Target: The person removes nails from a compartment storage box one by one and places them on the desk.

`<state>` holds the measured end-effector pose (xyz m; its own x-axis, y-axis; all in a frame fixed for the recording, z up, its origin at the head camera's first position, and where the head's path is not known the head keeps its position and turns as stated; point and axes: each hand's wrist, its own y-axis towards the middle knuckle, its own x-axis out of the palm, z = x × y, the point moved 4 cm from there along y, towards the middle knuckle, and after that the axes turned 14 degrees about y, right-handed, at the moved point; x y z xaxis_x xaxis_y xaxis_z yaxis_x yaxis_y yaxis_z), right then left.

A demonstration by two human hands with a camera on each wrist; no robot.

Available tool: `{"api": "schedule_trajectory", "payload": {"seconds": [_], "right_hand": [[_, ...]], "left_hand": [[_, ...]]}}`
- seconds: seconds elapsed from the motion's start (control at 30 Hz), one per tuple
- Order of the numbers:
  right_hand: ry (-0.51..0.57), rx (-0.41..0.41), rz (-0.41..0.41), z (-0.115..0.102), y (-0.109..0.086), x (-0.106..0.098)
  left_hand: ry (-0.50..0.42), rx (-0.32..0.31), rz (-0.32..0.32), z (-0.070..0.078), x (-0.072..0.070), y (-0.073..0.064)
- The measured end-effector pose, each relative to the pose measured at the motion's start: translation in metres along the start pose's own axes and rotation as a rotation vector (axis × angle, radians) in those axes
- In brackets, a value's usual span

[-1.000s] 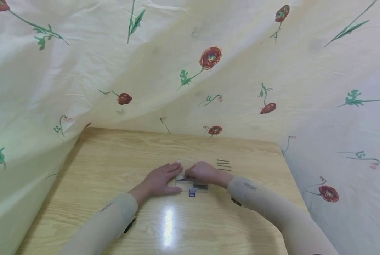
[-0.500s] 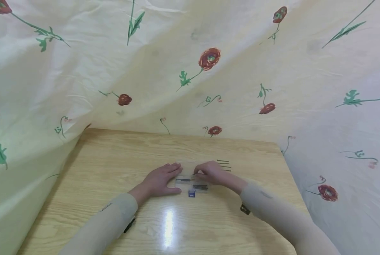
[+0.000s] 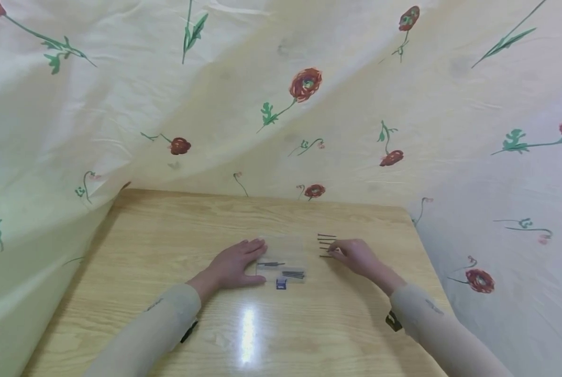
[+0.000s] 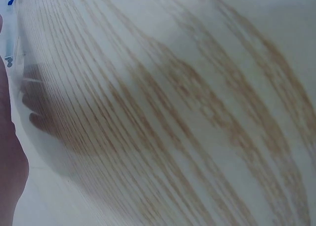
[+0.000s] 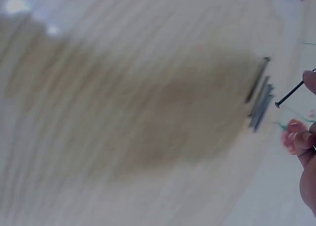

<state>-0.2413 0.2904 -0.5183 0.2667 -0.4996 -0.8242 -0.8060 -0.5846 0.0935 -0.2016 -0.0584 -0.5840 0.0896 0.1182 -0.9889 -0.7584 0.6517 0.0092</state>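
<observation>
My left hand [image 3: 231, 264] lies with straight fingers at the left edge of a clear plastic box [image 3: 292, 246], thumb towards its near left corner. Inside the box, dark nails [image 3: 293, 274] lie in the near right part, and thin dark pieces [image 3: 271, 264] lie further left. To the right of the box, my right hand [image 3: 356, 256] is over a row of loose nails [image 3: 327, 235]. The right wrist view shows a nail [image 5: 291, 94] pinched between its finger and thumb, head pointing away from the hand. Several other nails [image 5: 258, 83] lie on the table below it.
A small blue latch [image 3: 281, 284] sits at the box's near edge. The wood-grain table [image 3: 191, 220] carries a bright light reflection in front of the box. Flower-patterned cloth [image 3: 243, 104] hangs behind the table and along both sides.
My right hand has moved from over the box to the loose nails on the right and now pinches one. More of the box's contents show. My left hand has stayed in place.
</observation>
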Motion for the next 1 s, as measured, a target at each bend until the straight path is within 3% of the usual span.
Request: {"api": "schedule_trajectory", "payload": {"seconds": [0.43, 0.67, 1.0], "right_hand": [[-0.045, 0.020, -0.071, 0.019, -0.005, 0.027], [-0.028, 0.075, -0.065, 0.025, 0.001, 0.030], [-0.034, 0.052, -0.045, 0.028, 0.006, 0.026]], "left_hand": [[0.016, 0.012, 0.037, -0.001, 0.001, 0.002], [-0.010, 0.012, 0.028, -0.001, 0.000, 0.001], [-0.010, 0.019, 0.035, -0.002, 0.001, 0.002]]}}
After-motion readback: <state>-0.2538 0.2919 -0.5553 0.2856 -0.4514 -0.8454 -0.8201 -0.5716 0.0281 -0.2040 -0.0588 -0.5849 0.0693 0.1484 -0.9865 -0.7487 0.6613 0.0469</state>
